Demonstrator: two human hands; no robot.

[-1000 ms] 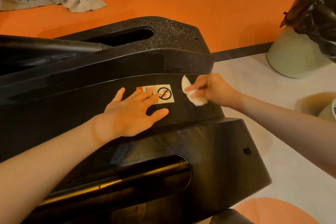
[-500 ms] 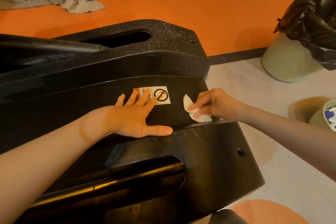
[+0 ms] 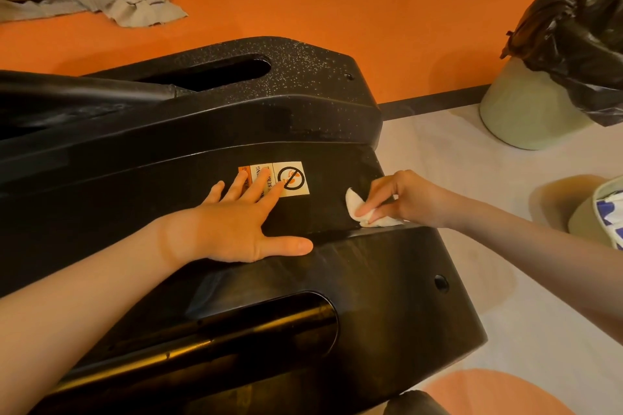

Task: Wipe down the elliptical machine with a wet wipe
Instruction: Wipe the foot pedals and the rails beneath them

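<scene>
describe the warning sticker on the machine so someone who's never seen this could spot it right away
Start at the big black plastic elliptical machine housing. On its flat middle panel, under the fingertips of the open left hand, sits the small rectangular warning sticker. It is the only printed label there: an orange strip, a white text panel and a crossed-out circle.

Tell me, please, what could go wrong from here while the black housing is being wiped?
The left hand lies flat with fingers over the warning sticker, so that patch may go unwiped. The wet wipe, pinched small in the right hand, works along the seam at the housing edge and might snag there. The speckled upper cover could be missed.
</scene>
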